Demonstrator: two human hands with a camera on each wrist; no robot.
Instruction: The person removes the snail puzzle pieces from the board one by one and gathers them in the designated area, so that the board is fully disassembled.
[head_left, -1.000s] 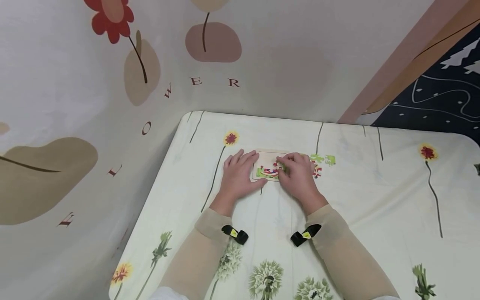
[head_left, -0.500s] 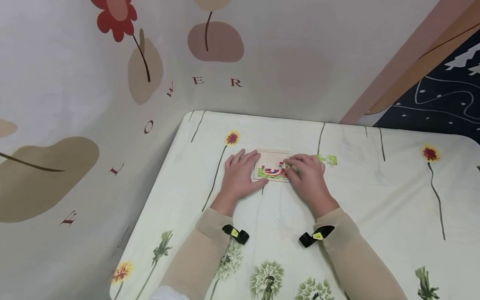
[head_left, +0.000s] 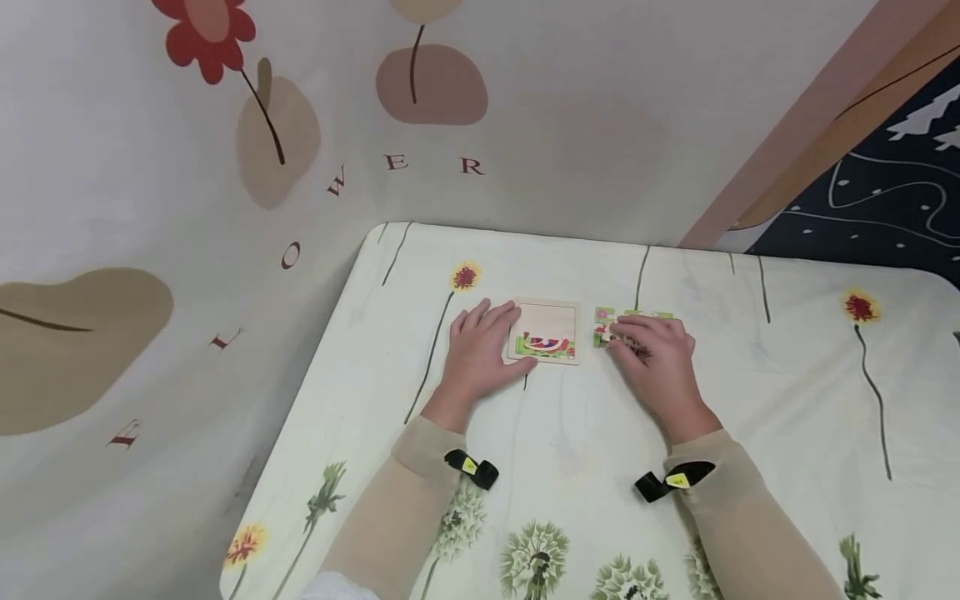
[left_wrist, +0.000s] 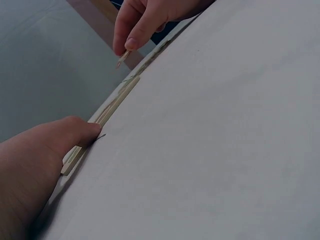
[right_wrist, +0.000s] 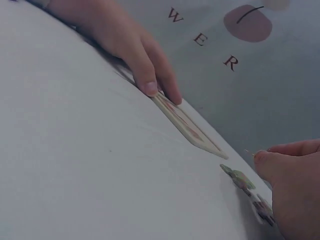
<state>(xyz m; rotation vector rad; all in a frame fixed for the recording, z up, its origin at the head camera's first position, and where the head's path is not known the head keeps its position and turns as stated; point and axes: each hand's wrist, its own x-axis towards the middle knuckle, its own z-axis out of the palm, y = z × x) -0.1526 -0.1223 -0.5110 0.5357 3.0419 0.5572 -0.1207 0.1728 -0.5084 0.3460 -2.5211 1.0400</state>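
The square wooden puzzle tray point(head_left: 550, 317) lies flat, with colourful red, blue and green pieces along the near part of its recess and bare wood beyond. My left hand point(head_left: 477, 346) rests along the tray's left side, fingers spread and fairly straight, the thumb on the near edge. Right of the tray, my right hand point(head_left: 660, 367) pinches a small jigsaw piece point(left_wrist: 121, 60) between thumb and fingers. It hangs over several loose jigsaw pieces point(head_left: 603, 315), partly covering them. In the right wrist view the loose pieces point(right_wrist: 242, 178) lie just off the tray's corner.
A white cloth with printed flowers covers the table point(head_left: 555, 433). Behind it rises a pale wall point(head_left: 570, 167) with printed shapes and letters. Each wrist carries a small black camera on a strap, such as the right wrist camera point(head_left: 651, 487).
My right hand has moved right, from over the tray to over the loose pieces, a jigsaw piece still in its fingers. More of the tray shows. My left hand has stayed put.
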